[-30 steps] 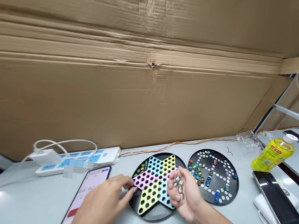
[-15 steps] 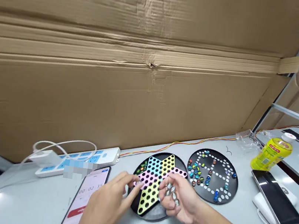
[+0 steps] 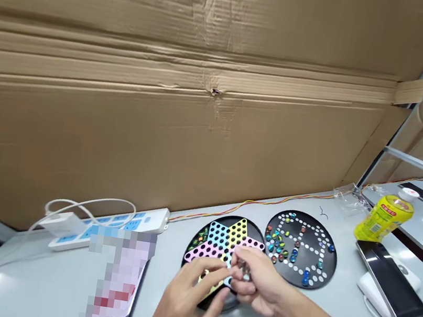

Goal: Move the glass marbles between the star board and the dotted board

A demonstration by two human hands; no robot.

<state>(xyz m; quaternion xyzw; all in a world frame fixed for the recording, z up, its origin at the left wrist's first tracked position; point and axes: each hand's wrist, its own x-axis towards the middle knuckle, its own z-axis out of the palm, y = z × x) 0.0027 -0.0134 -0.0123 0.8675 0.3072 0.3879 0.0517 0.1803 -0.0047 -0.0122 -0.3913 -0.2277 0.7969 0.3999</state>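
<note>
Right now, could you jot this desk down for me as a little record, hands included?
Right hand: cupped around clear glass marbles
Left hand: fingertips at the right hand; whether it holds anything is unclear
Chinese checkers board: round, star-patterned, partly hidden by the hands
Second board: round, black, white-dotted, with coloured glass marbles
Picture's left: white power strip; phone, screen pixelated
Picture's right: yellow-labelled bottle, white-capped; dark-screened phone

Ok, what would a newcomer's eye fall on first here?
Probably the pastel star board, low centre, partly hidden by the left hand and the right hand, which cups clear marbles. Right of it lies a white-spotted black board with loose coloured marbles. A yellow bottle further right also stands out.
</note>
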